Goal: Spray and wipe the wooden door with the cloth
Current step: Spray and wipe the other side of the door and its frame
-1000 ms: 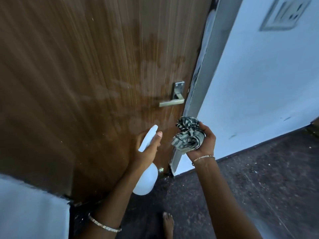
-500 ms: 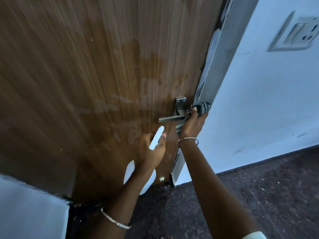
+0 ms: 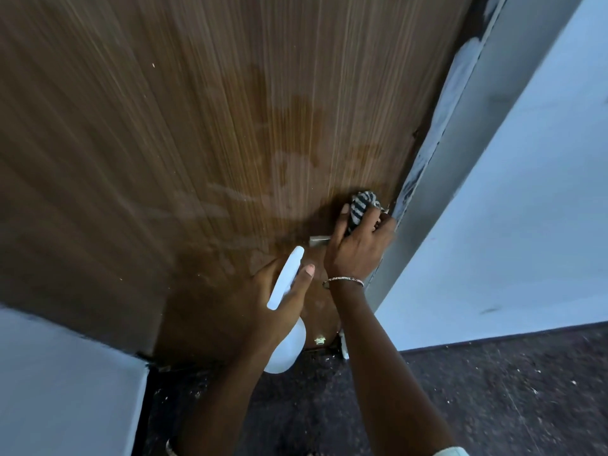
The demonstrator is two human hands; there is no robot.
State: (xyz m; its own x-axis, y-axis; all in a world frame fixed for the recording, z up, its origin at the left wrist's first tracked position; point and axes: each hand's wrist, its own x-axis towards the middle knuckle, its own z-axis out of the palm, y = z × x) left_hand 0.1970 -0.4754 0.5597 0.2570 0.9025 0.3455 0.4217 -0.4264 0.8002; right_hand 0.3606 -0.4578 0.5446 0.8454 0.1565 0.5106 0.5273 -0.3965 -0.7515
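- Wood-grain door (image 3: 230,126), head view: damp blotches above and left of handle (image 3: 318,240), pale streaks trailing leftward from there.
- Moved up within the last second: cloth (image 3: 363,205), earlier bunched in the air below the handle, then level with it, now pressed to the door just above it, close to the latch edge.
- Right hand (image 3: 357,248) curled round the cloth, thumb out along the wood, palm over most of the handle; only the lever tip showing.
- Left hand (image 3: 269,301) wrapped round the bottle (image 3: 286,347) neck, low and just left of the right wrist, nozzle towards the door; placed much as before, no spray visible.
- Judgement: spraying finished for this patch, wiping only just begun; wet area above and to the left not yet gone over.
- Edges: frame (image 3: 460,159) right beside the right fingers, touching or nearly so; no room rightward. Overlap of cloth and door edge: cannot tell.
- Handle directly under the palm, likely to snag a downward stroke.
- Open room: upward and leftward across bare wood, nothing in the way as far as seen.
- Lower left: pale wall (image 3: 49,373) corner near the door foot; dark speckled floor (image 3: 493,406) below.
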